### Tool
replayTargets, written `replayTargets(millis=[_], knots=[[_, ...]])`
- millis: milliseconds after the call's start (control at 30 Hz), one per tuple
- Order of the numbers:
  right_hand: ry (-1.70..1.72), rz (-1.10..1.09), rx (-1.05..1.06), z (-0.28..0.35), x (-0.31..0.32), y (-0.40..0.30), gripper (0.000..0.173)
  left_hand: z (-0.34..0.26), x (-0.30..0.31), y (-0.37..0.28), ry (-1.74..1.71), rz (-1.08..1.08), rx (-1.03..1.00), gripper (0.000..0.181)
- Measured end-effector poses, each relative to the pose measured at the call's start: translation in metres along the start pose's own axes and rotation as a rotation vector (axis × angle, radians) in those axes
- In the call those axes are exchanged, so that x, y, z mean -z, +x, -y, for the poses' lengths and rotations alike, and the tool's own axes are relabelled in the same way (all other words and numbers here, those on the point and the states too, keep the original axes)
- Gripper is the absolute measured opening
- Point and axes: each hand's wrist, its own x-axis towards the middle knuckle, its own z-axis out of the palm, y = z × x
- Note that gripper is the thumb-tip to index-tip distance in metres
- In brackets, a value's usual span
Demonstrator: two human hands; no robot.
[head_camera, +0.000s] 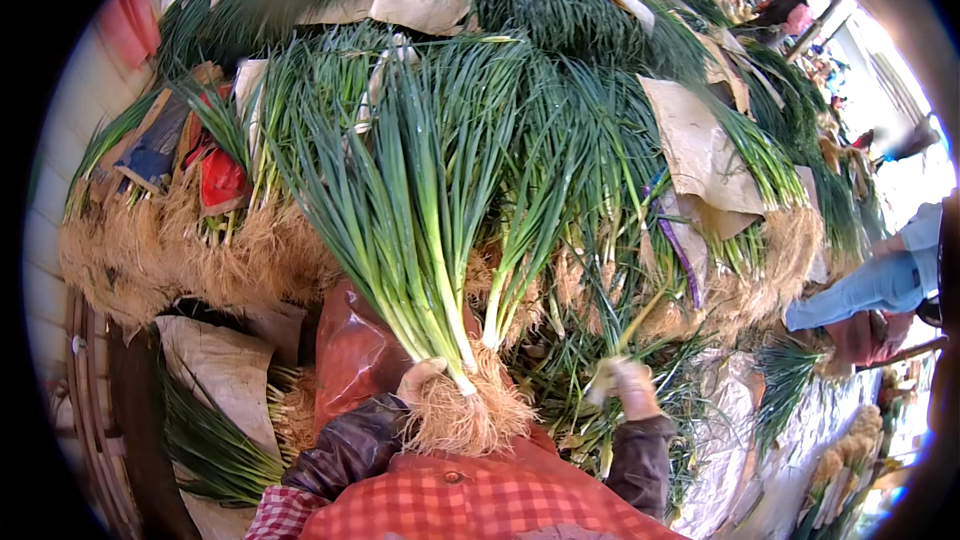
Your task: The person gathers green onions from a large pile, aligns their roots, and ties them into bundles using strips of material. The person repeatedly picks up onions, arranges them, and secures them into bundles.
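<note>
My left hand (pixel 421 381) is closed around the white stems of a bunch of green onions (pixel 435 240), just above their tan, stringy roots. The long green leaves fan out away from me. To the right, my right hand (pixel 628 386) is blurred; pale and yellowish leaf strands (pixel 637 322) show at its fingers, over a heap of loose leaves (pixel 577 420). A smaller group of onion stems (pixel 499 300) stands just right of the held bunch, its roots close to the bunch's roots.
More green onions (pixel 180 240) lie in rows ahead, roots towards me, with brown paper sheets (pixel 705 142) among them. A red plastic bag (pixel 223 180) lies at left. Onions on paper (pixel 217 435) are at lower left. A person in light blue trousers (pixel 870 289) is at right, near silvery sheeting (pixel 720 420).
</note>
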Motion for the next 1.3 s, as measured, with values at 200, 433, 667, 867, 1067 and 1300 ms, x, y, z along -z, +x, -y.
replayTargets(millis=[200, 433, 667, 867, 1067, 1300], knots=[[0.477, 0.490, 0.000, 0.004, -0.094, 0.013, 0.041, 0.003, 0.009, -0.003, 0.039, -0.071, 0.050, 0.051], [0.053, 0.386, 0.342, 0.045, -0.190, 0.024, 0.020, 0.000, -0.002, -0.012, 0.172, 0.142, -0.154, 0.066], [-0.607, -0.100, 0.568, -0.009, -0.201, 0.026, 0.030, 0.023, 0.050, 0.023, 0.014, -0.015, -0.213, 0.048], [0.440, 0.130, 0.217, -0.043, -0.187, 0.066, 0.022, 0.017, 0.013, 0.019, -0.048, 0.017, -0.298, 0.049], [0.602, 0.017, 0.248, -0.034, -0.179, 0.065, 0.018, 0.024, 0.036, 0.030, -0.073, 0.011, -0.450, 0.045], [0.591, -0.052, 0.177, -0.020, -0.092, 0.093, 0.021, 0.011, -0.024, 0.008, 0.164, 0.073, -0.478, 0.051]])
